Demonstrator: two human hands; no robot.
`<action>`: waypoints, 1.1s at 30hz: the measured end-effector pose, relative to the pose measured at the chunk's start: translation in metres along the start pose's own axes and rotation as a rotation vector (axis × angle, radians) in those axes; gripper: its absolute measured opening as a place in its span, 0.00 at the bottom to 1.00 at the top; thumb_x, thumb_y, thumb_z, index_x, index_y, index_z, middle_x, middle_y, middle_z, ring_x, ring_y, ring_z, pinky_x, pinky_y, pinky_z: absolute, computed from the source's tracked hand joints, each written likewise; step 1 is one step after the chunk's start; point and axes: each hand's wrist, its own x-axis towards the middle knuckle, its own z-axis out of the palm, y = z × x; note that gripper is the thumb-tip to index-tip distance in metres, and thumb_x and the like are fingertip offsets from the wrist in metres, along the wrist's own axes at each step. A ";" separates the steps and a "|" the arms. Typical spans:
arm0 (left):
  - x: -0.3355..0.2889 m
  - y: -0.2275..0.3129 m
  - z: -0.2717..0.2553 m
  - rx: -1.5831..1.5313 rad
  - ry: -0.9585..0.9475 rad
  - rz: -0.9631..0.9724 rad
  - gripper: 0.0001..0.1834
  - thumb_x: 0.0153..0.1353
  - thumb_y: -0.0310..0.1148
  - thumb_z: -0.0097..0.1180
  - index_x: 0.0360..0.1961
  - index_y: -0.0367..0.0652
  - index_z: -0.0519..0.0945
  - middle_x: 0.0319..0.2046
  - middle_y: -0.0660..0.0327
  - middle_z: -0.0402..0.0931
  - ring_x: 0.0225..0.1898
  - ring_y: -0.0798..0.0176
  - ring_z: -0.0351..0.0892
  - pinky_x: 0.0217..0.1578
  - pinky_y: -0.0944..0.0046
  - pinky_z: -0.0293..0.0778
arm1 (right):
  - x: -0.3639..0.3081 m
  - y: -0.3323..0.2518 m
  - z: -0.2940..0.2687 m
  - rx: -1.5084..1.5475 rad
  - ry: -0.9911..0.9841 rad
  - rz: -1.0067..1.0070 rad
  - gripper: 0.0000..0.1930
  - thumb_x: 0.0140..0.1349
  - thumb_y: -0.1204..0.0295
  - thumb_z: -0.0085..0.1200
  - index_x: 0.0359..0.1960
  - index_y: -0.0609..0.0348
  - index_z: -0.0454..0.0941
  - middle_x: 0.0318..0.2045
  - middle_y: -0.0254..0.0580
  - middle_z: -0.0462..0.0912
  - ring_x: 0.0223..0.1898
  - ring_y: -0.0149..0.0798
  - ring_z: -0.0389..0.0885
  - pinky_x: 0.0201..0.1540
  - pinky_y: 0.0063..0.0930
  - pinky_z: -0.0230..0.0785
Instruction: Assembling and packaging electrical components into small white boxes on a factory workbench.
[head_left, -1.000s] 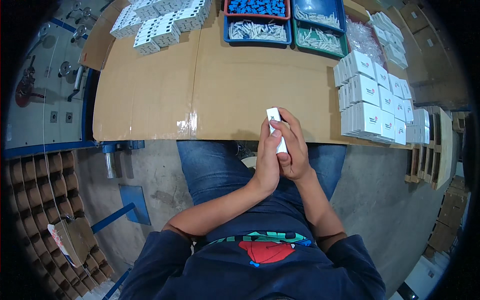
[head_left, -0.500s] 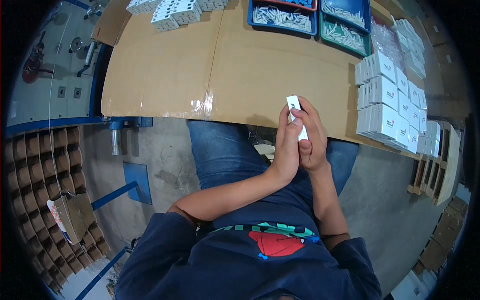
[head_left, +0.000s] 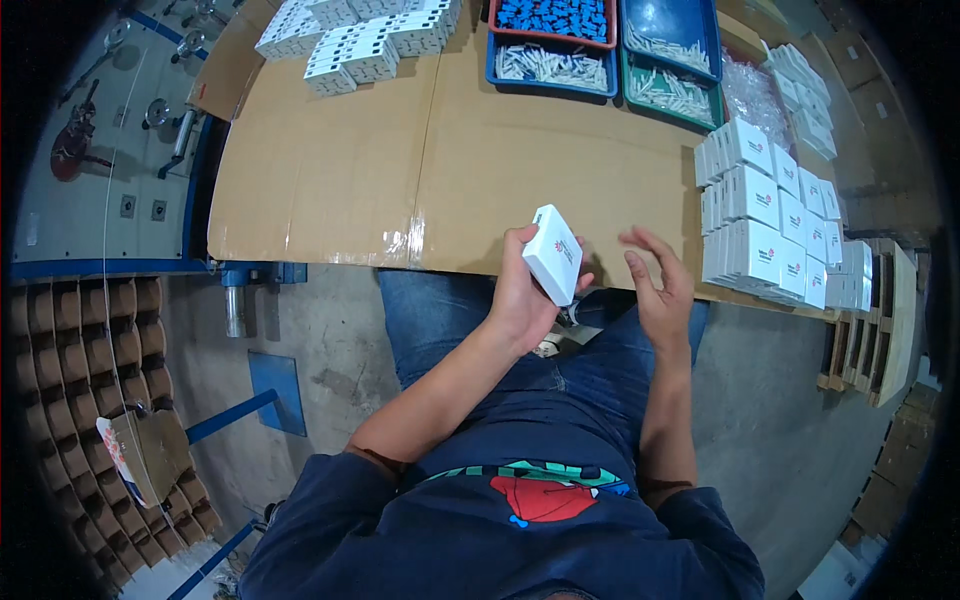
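A small flat white box [head_left: 554,256] with a printed face is tilted in my left hand [head_left: 521,297], whose thumb and fingers close round its edges. This hand is just in front of the table's near edge, above my lap. To its right, my right hand [head_left: 663,289] is raised with nothing in it, fingers apart and slightly blurred. Near that hand, on the table's right side, rise stacks of similar white boxes [head_left: 757,197].
The cardboard-covered table [head_left: 330,180] bears printed white boxes [head_left: 350,62] in blocks at the far left. At the back stand a red tray [head_left: 556,39] of blue pieces, and blue [head_left: 554,92] and green trays [head_left: 670,118] of white pieces. Clear plastic wrap [head_left: 750,92] lies beside them.
My right hand has let go of the white box and moved off to the right. My left hand has shifted left with the box, now turned to show its broad face.
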 end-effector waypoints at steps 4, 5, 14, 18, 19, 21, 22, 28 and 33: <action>0.008 -0.002 -0.008 -0.027 -0.154 0.001 0.37 0.73 0.64 0.34 0.63 0.44 0.73 0.57 0.49 0.80 0.59 0.50 0.80 0.58 0.43 0.76 | -0.014 0.003 0.010 0.391 0.035 0.267 0.09 0.71 0.77 0.60 0.50 0.67 0.83 0.39 0.42 0.87 0.35 0.29 0.85 0.40 0.22 0.77; 0.007 -0.001 -0.006 -0.026 -0.156 -0.001 0.37 0.73 0.64 0.34 0.63 0.44 0.73 0.57 0.49 0.80 0.59 0.50 0.80 0.58 0.43 0.76 | -0.014 0.002 0.013 0.335 0.051 0.229 0.07 0.71 0.79 0.60 0.47 0.67 0.84 0.33 0.37 0.84 0.29 0.26 0.80 0.34 0.19 0.72; 0.001 0.000 -0.004 0.036 0.013 -0.113 0.54 0.62 0.85 0.30 0.64 0.45 0.71 0.44 0.52 0.80 0.49 0.50 0.83 0.52 0.40 0.78 | -0.017 0.007 0.010 0.115 -0.039 0.099 0.12 0.75 0.74 0.54 0.29 0.63 0.77 0.19 0.26 0.71 0.22 0.22 0.67 0.25 0.22 0.59; 0.007 -0.001 -0.017 0.140 -0.041 -0.112 0.52 0.62 0.84 0.33 0.62 0.46 0.72 0.43 0.52 0.79 0.46 0.50 0.83 0.49 0.42 0.82 | -0.019 0.002 0.017 0.352 -0.017 0.222 0.10 0.72 0.68 0.59 0.47 0.60 0.78 0.34 0.39 0.80 0.33 0.28 0.75 0.36 0.25 0.68; 0.009 -0.001 -0.021 0.223 -0.064 -0.117 0.52 0.62 0.84 0.33 0.61 0.46 0.72 0.43 0.52 0.79 0.45 0.51 0.84 0.48 0.42 0.83 | -0.015 -0.004 0.017 0.355 -0.020 0.222 0.10 0.72 0.68 0.59 0.47 0.60 0.78 0.34 0.39 0.80 0.33 0.28 0.75 0.36 0.25 0.68; 0.006 0.002 -0.011 0.220 -0.063 -0.099 0.52 0.61 0.85 0.32 0.62 0.47 0.72 0.44 0.52 0.79 0.46 0.51 0.84 0.48 0.43 0.83 | -0.004 -0.022 0.015 0.085 -0.170 -0.123 0.29 0.64 0.62 0.67 0.64 0.58 0.73 0.54 0.49 0.80 0.50 0.41 0.80 0.53 0.35 0.73; 0.004 0.003 -0.007 0.218 -0.065 -0.084 0.53 0.61 0.85 0.32 0.62 0.48 0.72 0.45 0.52 0.80 0.47 0.51 0.84 0.47 0.44 0.84 | -0.003 -0.027 0.018 0.084 -0.167 -0.120 0.29 0.64 0.62 0.67 0.64 0.58 0.73 0.54 0.49 0.80 0.50 0.41 0.80 0.53 0.35 0.73; -0.007 0.004 0.005 0.336 -0.137 -0.126 0.52 0.65 0.82 0.27 0.67 0.46 0.69 0.54 0.53 0.79 0.53 0.55 0.83 0.50 0.53 0.83 | -0.006 -0.017 0.038 -0.063 -0.288 -0.361 0.48 0.50 0.46 0.75 0.70 0.60 0.71 0.67 0.53 0.73 0.66 0.59 0.74 0.68 0.50 0.66; -0.013 -0.024 -0.001 0.512 -0.159 0.081 0.39 0.76 0.68 0.37 0.71 0.46 0.65 0.56 0.57 0.76 0.57 0.61 0.80 0.56 0.58 0.78 | -0.006 -0.016 0.039 0.068 -0.168 -0.288 0.50 0.52 0.38 0.69 0.69 0.62 0.71 0.67 0.63 0.69 0.63 0.60 0.75 0.64 0.47 0.70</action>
